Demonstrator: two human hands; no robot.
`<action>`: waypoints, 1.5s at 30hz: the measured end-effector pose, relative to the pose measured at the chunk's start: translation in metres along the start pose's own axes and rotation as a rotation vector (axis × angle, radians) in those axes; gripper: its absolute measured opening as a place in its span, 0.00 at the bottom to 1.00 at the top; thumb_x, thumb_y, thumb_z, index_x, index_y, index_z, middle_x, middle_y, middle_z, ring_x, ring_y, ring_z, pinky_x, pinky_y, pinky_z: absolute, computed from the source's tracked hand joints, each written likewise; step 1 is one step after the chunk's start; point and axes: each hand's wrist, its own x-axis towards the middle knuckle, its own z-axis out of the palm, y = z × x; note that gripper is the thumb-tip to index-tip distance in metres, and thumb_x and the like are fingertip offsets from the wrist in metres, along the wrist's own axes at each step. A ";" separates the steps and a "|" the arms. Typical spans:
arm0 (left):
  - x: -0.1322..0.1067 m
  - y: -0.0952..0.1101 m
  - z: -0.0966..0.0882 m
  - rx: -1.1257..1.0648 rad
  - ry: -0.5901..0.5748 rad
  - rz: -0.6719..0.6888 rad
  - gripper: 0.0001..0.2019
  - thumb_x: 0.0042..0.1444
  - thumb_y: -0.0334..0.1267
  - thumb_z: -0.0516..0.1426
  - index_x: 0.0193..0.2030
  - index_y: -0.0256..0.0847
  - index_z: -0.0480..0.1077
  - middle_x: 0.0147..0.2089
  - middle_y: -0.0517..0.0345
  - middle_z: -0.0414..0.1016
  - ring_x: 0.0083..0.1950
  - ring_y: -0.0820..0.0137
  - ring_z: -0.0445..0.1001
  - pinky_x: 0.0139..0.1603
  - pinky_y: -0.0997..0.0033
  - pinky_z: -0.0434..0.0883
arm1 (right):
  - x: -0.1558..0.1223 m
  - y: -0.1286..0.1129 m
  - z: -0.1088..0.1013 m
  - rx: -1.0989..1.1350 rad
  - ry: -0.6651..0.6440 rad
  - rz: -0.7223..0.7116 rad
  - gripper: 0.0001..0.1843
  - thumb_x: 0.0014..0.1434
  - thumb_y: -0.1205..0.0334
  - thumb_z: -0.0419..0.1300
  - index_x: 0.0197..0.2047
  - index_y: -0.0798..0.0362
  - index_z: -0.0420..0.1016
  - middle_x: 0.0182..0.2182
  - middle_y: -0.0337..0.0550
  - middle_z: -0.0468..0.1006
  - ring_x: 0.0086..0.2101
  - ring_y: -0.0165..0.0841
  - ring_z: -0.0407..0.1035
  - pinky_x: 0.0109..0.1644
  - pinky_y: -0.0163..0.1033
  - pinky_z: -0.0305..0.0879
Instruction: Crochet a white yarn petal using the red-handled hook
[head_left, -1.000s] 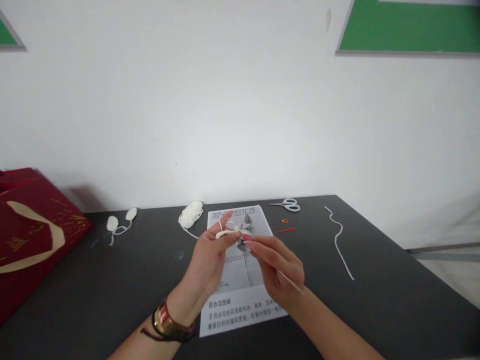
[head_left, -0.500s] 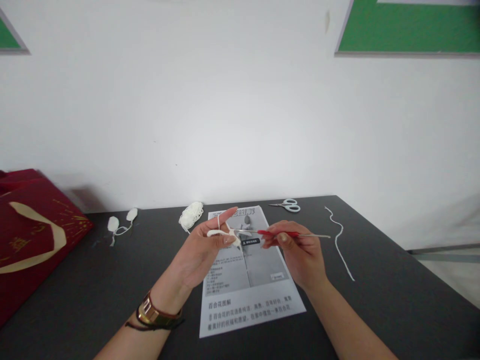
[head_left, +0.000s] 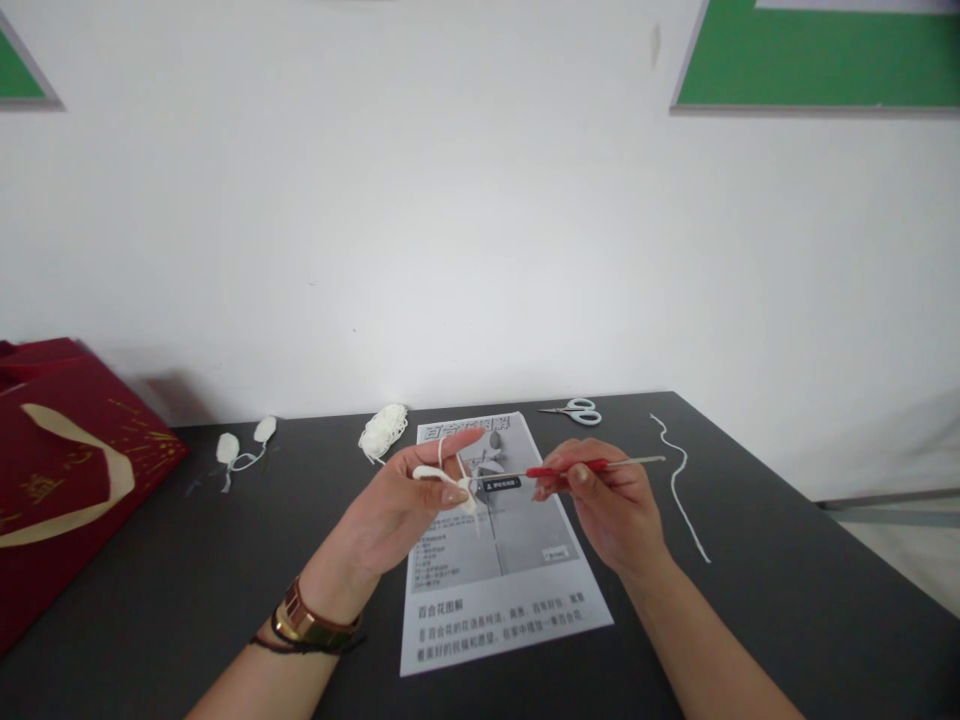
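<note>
My left hand (head_left: 401, 500) is raised over a printed instruction sheet (head_left: 502, 600), its fingers pinched on a small piece of white yarn work (head_left: 454, 483), with yarn looped over the outstretched index finger. My right hand (head_left: 611, 505) grips a crochet hook with a red handle (head_left: 570, 467). The hook lies nearly level, its thin metal tip pointing left into the yarn at my left fingertips. A strand runs back from my left hand toward a small white yarn bundle (head_left: 382, 430) on the dark table (head_left: 787, 600).
Scissors with pale handles (head_left: 576, 410) lie at the table's far edge. A loose white yarn strand (head_left: 679, 485) curls at the right. Two small white crocheted pieces (head_left: 244, 443) rest at the far left. A dark red gift bag (head_left: 60, 480) stands at the left edge.
My right hand picked the red-handled hook up off the table, swung out to the right and turned it level, tip at the yarn. The sheet is more exposed. My left hand barely moved.
</note>
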 end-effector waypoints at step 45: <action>0.008 -0.018 0.017 0.450 0.311 0.152 0.24 0.43 0.33 0.66 0.50 0.41 0.74 0.35 0.55 0.76 0.31 0.70 0.69 0.33 0.70 0.64 | -0.004 0.020 0.020 0.108 0.270 0.295 0.09 0.54 0.57 0.64 0.33 0.56 0.77 0.27 0.43 0.81 0.24 0.27 0.71 0.29 0.31 0.71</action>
